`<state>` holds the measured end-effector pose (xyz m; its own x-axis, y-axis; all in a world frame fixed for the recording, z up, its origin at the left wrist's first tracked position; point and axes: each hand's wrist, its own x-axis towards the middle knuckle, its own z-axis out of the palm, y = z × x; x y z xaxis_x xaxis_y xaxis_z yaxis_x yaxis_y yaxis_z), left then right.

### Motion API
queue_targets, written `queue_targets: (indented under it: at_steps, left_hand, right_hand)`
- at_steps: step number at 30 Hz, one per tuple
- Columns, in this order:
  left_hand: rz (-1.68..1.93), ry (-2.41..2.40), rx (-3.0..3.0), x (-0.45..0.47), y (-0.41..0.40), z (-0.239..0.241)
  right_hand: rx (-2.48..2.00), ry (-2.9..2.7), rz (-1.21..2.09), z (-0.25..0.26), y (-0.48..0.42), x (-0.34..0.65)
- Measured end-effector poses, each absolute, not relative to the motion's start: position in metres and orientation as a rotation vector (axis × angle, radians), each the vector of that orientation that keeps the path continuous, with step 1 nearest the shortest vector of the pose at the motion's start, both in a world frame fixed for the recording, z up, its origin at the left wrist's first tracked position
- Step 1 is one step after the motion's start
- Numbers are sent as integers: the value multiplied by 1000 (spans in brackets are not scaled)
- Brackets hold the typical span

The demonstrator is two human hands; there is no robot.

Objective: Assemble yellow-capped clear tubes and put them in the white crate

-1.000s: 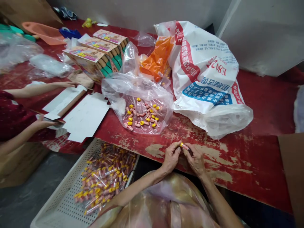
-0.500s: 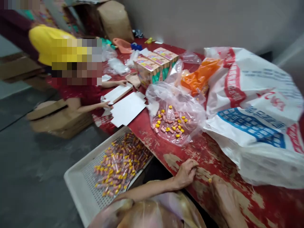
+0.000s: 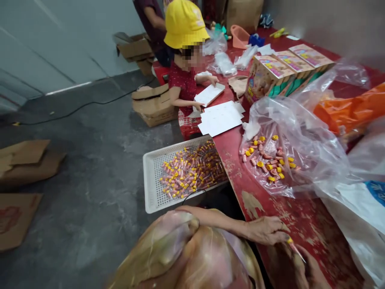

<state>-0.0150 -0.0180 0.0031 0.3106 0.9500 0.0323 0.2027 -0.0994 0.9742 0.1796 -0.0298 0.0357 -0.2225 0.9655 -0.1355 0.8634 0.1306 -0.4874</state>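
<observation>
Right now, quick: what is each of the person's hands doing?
Left hand: fingers closed, pinching the yellow-capped end of a small tube.
Right hand: closed around the same small tube's other end, partly cut off at the picture's bottom edge.

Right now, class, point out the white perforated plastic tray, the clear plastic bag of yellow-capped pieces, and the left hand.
white perforated plastic tray [image 3: 149, 182]: head view, bare left wall.
clear plastic bag [image 3: 303, 132]: head view, upper film.
left hand [image 3: 266, 230]: head view, back.
</observation>
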Motion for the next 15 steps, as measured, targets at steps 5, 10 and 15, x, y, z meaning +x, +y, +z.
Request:
queue_targets:
  at_steps: [5,10,15]
  left_hand:
    - [903,967,987,-44,-25,22]
    - [1277,1263,755,-111,-26,44]
    - [1544,1491,646,-168,-26,58]
  right_hand:
    - [-1568,-2060,494,32,-49,110]
    - [-1419,-2012,420,25,-41,105]
    - [-1559,-1972,355,19,-33,146]
